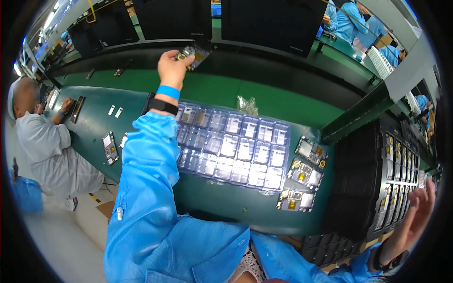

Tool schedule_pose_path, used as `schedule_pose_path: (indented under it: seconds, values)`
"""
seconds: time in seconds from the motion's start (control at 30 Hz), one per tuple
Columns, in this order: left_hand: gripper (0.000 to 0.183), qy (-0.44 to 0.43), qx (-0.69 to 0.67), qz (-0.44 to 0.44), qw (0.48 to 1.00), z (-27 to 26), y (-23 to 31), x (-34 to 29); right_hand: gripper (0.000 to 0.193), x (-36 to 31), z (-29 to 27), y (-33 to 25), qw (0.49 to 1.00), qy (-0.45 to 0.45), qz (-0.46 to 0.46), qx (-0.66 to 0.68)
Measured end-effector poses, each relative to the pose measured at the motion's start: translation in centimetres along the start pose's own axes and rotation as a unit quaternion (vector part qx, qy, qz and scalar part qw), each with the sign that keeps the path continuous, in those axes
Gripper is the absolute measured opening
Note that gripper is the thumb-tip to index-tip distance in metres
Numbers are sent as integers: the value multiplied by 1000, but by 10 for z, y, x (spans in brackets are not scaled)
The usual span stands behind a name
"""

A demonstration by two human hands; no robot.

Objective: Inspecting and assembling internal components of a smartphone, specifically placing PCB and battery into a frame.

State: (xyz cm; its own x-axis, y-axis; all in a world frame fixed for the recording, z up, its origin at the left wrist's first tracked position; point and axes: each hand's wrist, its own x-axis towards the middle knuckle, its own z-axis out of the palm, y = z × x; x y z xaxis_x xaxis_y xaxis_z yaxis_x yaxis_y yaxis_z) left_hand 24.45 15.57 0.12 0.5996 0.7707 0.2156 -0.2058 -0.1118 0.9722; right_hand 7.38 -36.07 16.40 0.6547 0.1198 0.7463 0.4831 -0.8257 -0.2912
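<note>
Green bench (222, 89), clear compartment tray (233, 146); left hand (173, 68) gripping small grey module (196, 54).

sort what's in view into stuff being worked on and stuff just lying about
In hand:
left hand holding a small module
right hand at the black tray stack
clear tray
three loose modules

Lying about:
crumpled plastic bag
white tags

Head view: worn on the person's head, looking steeply down and forward over the green table (222, 92).
Nearness: close; the blue sleeve (151, 188) fills the lower frame from 6 o'clock.
Lens: wide fisheye, straight edges bending at the rim.
Shared ground: a single view.
</note>
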Motion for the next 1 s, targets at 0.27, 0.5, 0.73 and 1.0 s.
schedule_pose_path:
  seconds: [0.27,0.5,0.73,1.0]
  values:
    - [42,-187,-205,-29,960,-102,101,-101,18,-17,152,-88,883,-315,87,337]
    - [51,-153,-162,-86,971,-163,88,-183,19,-49,358,-147,923,-326,25,204]
    - [51,-104,-150,-83,980,-181,59,-205,32,-57,405,-204,940,-321,114,28]
    - [41,-112,-154,-123,974,-179,49,-208,30,-58,412,-204,935,-305,175,38]
